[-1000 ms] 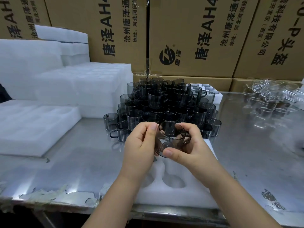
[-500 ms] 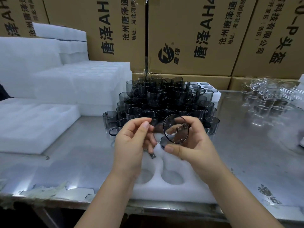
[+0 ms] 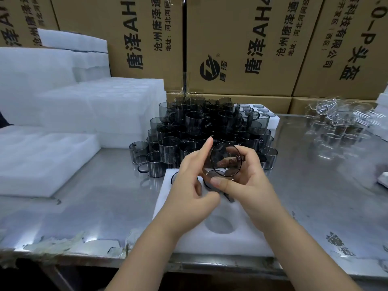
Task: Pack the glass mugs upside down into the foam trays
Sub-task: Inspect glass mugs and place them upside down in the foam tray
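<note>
Though smoky, smooth round glass mug (image 3: 226, 159)

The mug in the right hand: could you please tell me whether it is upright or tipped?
Tipped. The mug in the right hand turns one circular end face-on to the camera, held above the foam tray.

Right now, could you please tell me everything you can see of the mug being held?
The held mug is smoky grey, see-through glass with a round rim and a side handle. It is tipped on its side, a round end facing the camera, gripped by the right hand above the foam tray. Whether the left hand touches it is unclear.
</note>
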